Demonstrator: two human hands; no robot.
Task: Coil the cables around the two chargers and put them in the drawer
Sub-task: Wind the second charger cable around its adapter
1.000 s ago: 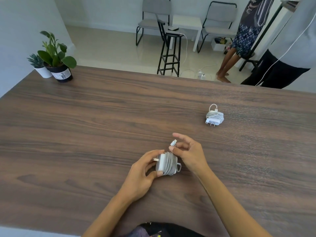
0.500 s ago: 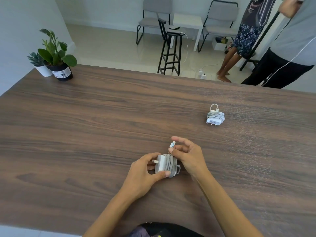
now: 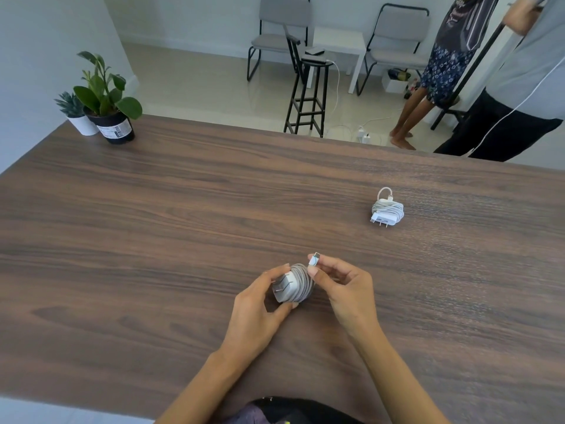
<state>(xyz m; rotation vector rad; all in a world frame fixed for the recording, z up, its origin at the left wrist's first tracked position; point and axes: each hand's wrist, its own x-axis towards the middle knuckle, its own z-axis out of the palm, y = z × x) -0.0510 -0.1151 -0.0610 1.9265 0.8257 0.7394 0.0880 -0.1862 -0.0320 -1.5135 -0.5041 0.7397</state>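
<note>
My left hand (image 3: 256,313) grips a white charger (image 3: 286,287) with its prongs toward me; a grey cable (image 3: 302,283) is coiled round its body. My right hand (image 3: 345,289) pinches the cable's free plug end (image 3: 314,260) just above the coil. A second white charger (image 3: 386,211), wrapped in its own cable with a small loop sticking out at the back, lies on the dark wooden table (image 3: 183,224) to the right, beyond both hands. No drawer is in view.
Two potted plants (image 3: 104,102) stand at the table's far left corner. Beyond the far edge are a black stool (image 3: 308,96), two grey chairs and a white side table. Two people (image 3: 519,87) stand at the far right.
My left hand has turned the charger so its prongs face me. My right hand has brought the plug end closer over the coil. The charger on the right has not moved.
</note>
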